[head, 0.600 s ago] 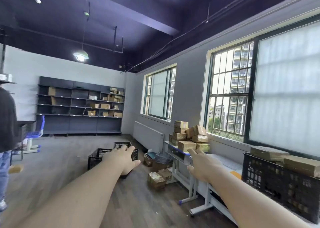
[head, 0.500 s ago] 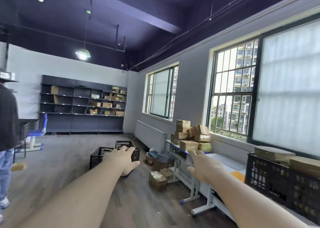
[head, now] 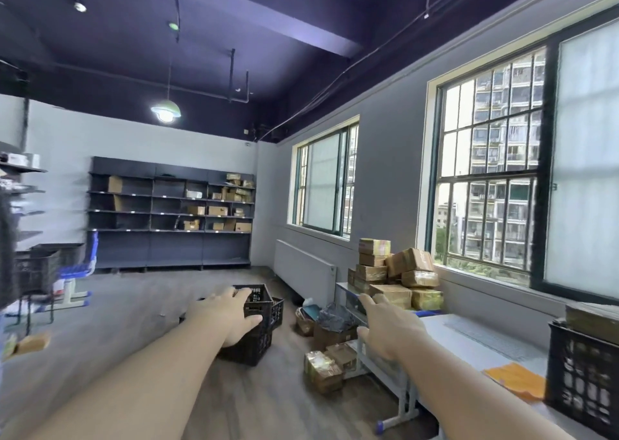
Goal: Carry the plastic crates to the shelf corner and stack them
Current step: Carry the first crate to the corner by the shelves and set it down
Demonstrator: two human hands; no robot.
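Observation:
Two black plastic crates (head: 259, 309) sit together on the wooden floor mid-room. My left hand (head: 223, 315) is stretched out in front of them, fingers apart, holding nothing; it hides part of the nearer crate. My right hand (head: 387, 327) is also extended and open, over the near end of the white table (head: 469, 339). Another black crate (head: 582, 369) holding cardboard boxes stands on that table at the far right. A further black crate (head: 40, 265) stands at the left. Dark shelving (head: 167, 212) fills the far wall, its corner meeting the window wall.
Stacked cardboard parcels (head: 392, 272) sit on the table by the window; more boxes (head: 323, 369) lie on the floor beside its legs. A radiator (head: 303, 268) lines the right wall. A blue-and-white desk (head: 75, 282) and a person's dark sleeve (head: 6, 255) are at the left.
The view has moved forward and swung slightly right, so the floor crates look closer. Both my arms stay stretched out with open hands. The person at the left has slid mostly out of view.

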